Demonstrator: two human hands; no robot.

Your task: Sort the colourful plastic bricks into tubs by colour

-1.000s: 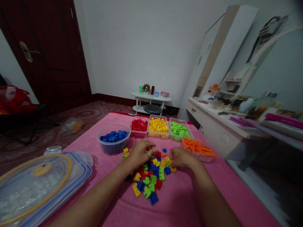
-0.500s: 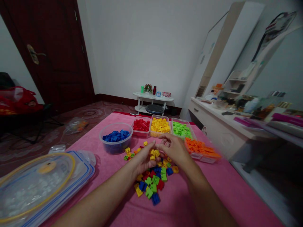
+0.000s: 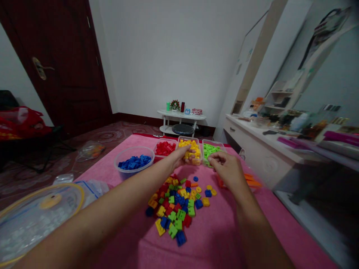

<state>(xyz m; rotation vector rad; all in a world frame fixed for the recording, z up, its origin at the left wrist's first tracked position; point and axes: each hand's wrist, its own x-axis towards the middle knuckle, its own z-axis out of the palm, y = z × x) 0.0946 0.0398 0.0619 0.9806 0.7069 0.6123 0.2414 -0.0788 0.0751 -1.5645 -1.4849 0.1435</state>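
My left hand (image 3: pixel 181 157) reaches to the near side of a clear box of yellow bricks (image 3: pixel 189 144). Its fingers curve round several yellow bricks at the box's front, which are hard to tell from those inside. Over the near edge of the box of green bricks (image 3: pixel 211 149), my right hand (image 3: pixel 226 164) has thumb and fingertips drawn together; anything between them is hidden. A mixed pile of toy building bricks (image 3: pixel 179 205) in red, blue, green, yellow and orange lies on the pink cloth (image 3: pixel 213 231) below both hands.
A round tub of blue bricks (image 3: pixel 134 164) and a box of red bricks (image 3: pixel 165 148) stand left of the yellow box. Orange bricks (image 3: pixel 252 181) sit partly behind my right hand. A zip bag (image 3: pixel 36 224) lies at left, and a dresser (image 3: pixel 260 145) stands at right.
My left hand has moved forward from above the pile to the yellow box, with yellow bricks. My right hand has parted from it and shifted right, uncovering more of the pile.
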